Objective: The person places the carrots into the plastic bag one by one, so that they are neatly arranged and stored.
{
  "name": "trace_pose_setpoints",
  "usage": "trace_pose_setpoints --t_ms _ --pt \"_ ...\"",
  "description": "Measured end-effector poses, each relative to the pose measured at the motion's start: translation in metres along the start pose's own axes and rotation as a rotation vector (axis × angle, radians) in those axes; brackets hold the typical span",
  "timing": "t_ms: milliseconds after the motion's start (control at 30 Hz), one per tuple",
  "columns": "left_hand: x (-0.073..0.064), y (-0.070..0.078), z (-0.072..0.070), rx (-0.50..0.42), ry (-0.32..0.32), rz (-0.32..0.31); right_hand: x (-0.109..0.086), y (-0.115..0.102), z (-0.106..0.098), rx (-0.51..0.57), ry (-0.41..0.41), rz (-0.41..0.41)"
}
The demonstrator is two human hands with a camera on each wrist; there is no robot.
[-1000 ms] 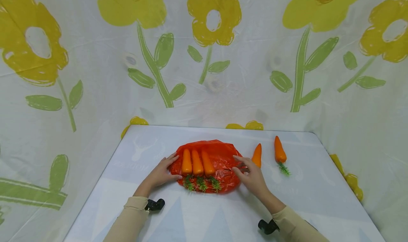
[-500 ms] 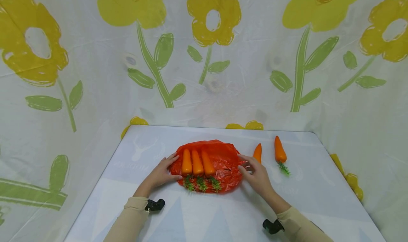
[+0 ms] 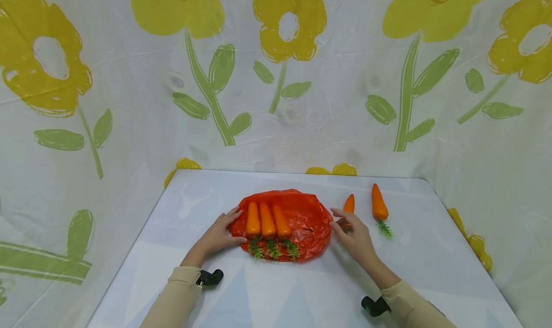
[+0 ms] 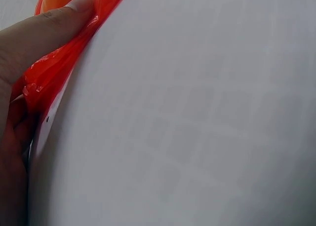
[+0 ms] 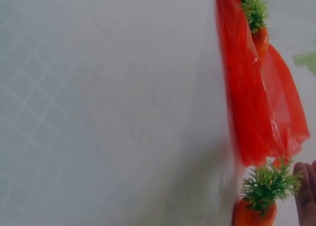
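Three orange carrots with green tops lie side by side on the left part of a flattened red plastic bag [image 3: 308, 222]; the middle carrot [image 3: 267, 221] is between the others. My left hand [image 3: 217, 234] rests spread at the bag's left edge, its thumb [image 4: 59, 25] laid over the plastic. My right hand [image 3: 355, 237] is at the bag's right edge, thumb and forefinger apart. A fourth carrot [image 3: 349, 203] is partly hidden by that hand; its leafy top [image 5: 266, 184] shows beside the fingers in the right wrist view.
Another carrot [image 3: 379, 202] lies farther right on the white table [image 3: 276, 294]. A flower-printed cloth [image 3: 336, 122] hangs behind and at both sides. Black wrist cameras [image 3: 210, 277] sit close over the table's front part.
My right hand has moved right, and the bag's right edge has spread out with it. The fourth carrot is more covered by the hand. My left hand and three carrots have stayed still.
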State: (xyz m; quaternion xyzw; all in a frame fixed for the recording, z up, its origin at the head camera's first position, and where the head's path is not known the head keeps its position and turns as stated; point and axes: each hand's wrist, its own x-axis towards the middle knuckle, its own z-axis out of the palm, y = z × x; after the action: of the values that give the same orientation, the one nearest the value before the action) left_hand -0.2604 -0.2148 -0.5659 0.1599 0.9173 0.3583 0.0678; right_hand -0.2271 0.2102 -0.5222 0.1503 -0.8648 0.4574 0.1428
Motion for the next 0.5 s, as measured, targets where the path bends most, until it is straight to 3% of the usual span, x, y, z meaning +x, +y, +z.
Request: trace_pose_setpoints --t_ms 500 --pt "0.000 0.001 0.000 -0.001 -0.005 -0.009 0.001 0.017 -0.010 -0.050 0.057 0.052"
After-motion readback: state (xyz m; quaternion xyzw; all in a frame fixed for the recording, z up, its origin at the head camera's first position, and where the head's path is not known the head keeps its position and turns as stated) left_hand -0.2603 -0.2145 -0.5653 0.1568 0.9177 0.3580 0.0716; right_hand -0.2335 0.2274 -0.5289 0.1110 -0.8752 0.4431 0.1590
